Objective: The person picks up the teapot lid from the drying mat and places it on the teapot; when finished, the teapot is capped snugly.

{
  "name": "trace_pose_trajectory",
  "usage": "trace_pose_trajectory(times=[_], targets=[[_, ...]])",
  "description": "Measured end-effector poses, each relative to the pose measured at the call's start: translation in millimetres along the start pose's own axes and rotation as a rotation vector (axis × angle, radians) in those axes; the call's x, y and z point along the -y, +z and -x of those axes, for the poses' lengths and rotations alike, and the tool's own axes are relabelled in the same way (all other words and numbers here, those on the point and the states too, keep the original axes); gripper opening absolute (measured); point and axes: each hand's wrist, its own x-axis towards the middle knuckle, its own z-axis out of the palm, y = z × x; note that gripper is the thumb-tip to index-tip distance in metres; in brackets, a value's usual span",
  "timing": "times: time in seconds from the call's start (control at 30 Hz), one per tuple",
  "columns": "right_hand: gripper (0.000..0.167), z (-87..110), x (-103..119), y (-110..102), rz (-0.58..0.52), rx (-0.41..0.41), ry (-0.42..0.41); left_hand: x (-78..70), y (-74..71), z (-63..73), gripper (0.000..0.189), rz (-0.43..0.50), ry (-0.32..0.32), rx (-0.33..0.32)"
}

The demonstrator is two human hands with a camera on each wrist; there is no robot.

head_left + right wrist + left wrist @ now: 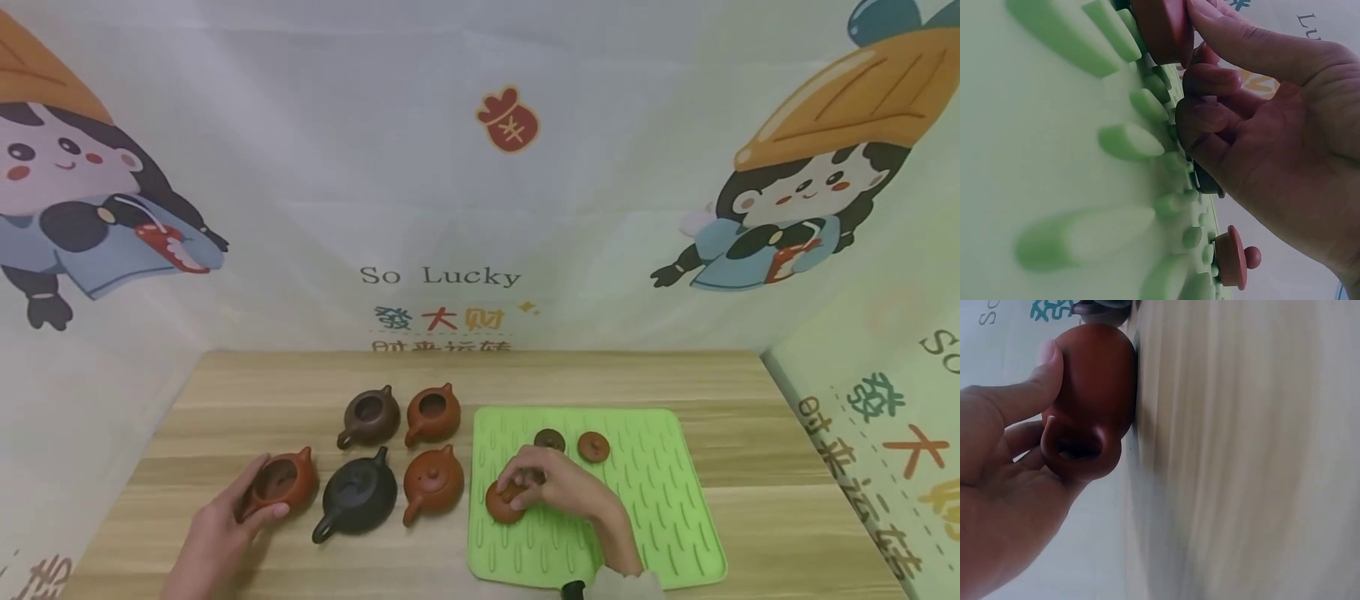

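Observation:
My left hand (225,517) grips a lidless red-brown clay teapot (296,482) at the left of the table, thumb on one side and fingers on the other. The left wrist view shows this teapot (1094,381) close to the wood, with the hollow handle facing the camera. Over the green mat, my right hand (558,479) pinches a red-brown teapot lid (504,505) by its top with thumb and fingertips. In the right wrist view that lid (1163,28) is close to the mat's ridges; its knob is mostly hidden by the fingers.
A black teapot (358,496) and a lidded red teapot (433,483) stand between the hands. Behind them are two lidless teapots, one dark brown (371,415), one red (435,414). A dark lid (550,439) and a red-brown lid (593,447) lie on the green mat (660,517).

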Motion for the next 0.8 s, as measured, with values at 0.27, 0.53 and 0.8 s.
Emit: trace_pose_trajectory(times=[0.27, 0.53, 0.8], targets=[[0.014, -2.0, 0, -3, 0.003, 0.017, -0.037, -4.1, -5.6, -1.2, 0.082, 0.045, -0.095, 0.031], [0.014, -2.1, 7, 0, 0.001, 0.006, -0.041, -4.8, -7.8, 0.2, 0.082, 0.056, -0.124, 0.037], [0.013, -6.7, 19, 7, -0.066, 0.026, -0.064, -8.1, -6.5, -1.3, 0.082, 0.077, -0.14, 0.036]])
